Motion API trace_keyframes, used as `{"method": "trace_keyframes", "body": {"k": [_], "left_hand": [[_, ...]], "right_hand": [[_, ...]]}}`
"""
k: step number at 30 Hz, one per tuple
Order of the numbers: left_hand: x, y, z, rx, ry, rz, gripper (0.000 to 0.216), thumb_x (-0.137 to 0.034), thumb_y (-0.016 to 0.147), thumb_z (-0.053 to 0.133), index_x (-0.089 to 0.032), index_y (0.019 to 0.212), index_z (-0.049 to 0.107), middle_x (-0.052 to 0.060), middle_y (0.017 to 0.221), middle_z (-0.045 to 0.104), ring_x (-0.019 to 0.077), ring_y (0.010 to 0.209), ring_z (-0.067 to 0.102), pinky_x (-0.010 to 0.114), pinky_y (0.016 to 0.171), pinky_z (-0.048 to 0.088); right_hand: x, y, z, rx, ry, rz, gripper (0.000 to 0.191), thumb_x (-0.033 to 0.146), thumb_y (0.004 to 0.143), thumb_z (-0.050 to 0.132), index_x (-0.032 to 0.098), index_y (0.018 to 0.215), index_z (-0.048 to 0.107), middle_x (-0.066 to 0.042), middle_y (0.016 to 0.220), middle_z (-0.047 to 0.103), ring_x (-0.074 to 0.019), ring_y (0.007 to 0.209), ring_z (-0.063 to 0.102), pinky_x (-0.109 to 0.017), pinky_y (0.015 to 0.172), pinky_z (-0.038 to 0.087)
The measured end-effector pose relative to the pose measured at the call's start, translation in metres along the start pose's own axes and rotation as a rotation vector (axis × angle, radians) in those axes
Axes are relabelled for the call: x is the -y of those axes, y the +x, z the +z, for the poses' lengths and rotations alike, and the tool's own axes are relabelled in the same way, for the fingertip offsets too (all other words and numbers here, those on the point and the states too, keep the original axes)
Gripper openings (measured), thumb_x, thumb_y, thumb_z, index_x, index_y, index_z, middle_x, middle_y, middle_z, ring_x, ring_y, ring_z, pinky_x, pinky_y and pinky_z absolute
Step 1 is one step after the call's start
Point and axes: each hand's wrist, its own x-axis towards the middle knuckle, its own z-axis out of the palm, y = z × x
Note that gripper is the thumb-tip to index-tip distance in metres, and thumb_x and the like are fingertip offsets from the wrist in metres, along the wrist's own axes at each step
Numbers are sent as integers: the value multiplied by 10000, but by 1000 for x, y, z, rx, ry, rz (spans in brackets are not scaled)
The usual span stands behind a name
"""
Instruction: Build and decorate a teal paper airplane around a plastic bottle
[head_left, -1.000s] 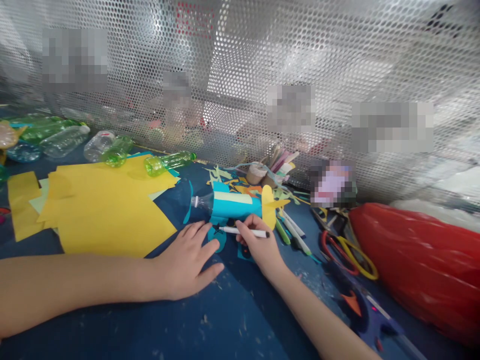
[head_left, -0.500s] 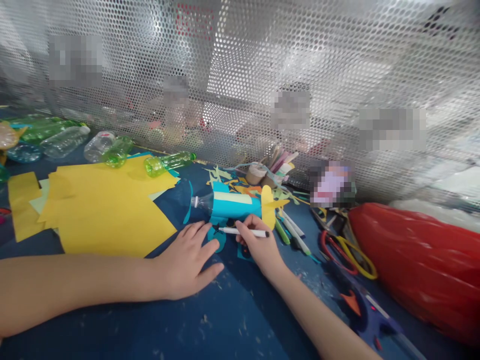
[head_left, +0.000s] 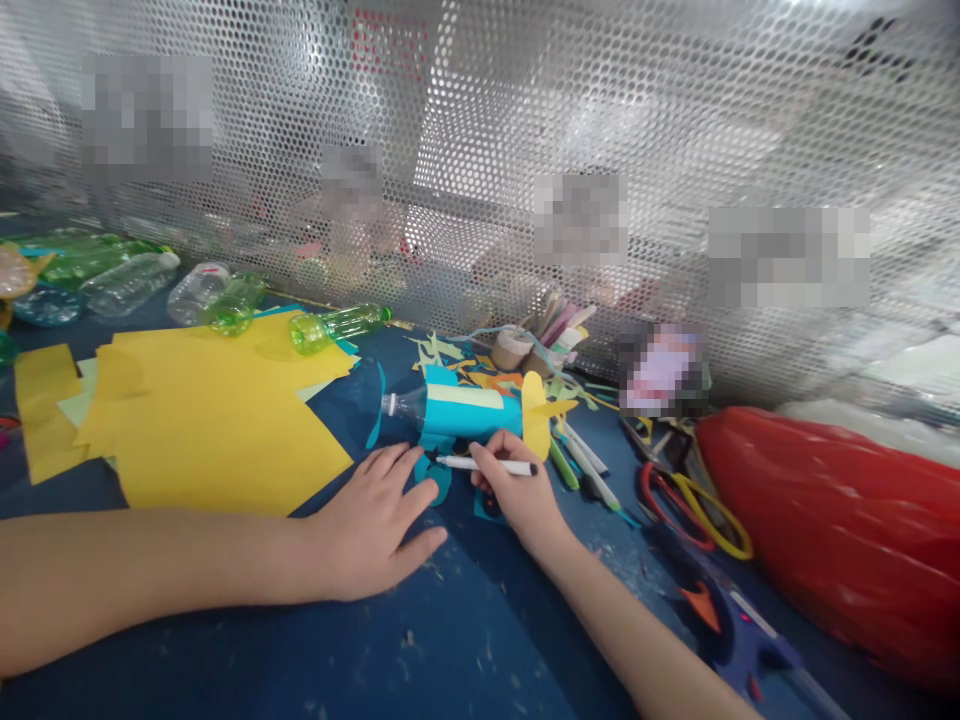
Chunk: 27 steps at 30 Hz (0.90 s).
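Note:
My right hand (head_left: pixel 514 487) grips a white marker (head_left: pixel 480 464) with a black end, its tip on a blue paper wing (head_left: pixel 433 484). A black mark shows on the wing at the tip. My left hand (head_left: pixel 382 520) lies spread on the table, fingertips touching or close to the wing's left edge. Beyond both hands, a clear bottle (head_left: pixel 406 403) wrapped in blue paper (head_left: pixel 472 416) lies on its side, neck to the left. Around it run a pale stripe on top, a blue propeller shape (head_left: pixel 376 405) at the neck and yellow paper fins (head_left: pixel 535 415) at the base.
Yellow paper sheets (head_left: pixel 217 420) spread on the left, with a green bottle (head_left: pixel 341 327) on their far edge. Markers (head_left: pixel 592 465), scissors (head_left: pixel 679 505), a purple glue gun (head_left: pixel 739 625) and a red plastic bag (head_left: pixel 832 530) lie right. A perforated metal screen (head_left: pixel 480 150) stands behind.
Hardly anything differs. Both hands, the marker and the paper-wrapped bottle hold nearly the same places.

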Motion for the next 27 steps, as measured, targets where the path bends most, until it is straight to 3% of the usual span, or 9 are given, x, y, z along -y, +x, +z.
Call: {"method": "trace_keyframes", "body": {"k": [27], "left_hand": [[0, 0, 1, -14, -40, -8, 410, -481, 932, 390, -182, 1171, 537, 174, 1374, 442, 361, 1288, 373, 568, 1028, 351]], "right_hand": [[0, 0, -1, -12, -10, 1, 318, 429, 702, 641, 224, 570, 435, 41, 416, 532, -89, 361, 413, -183, 336, 324]]}}
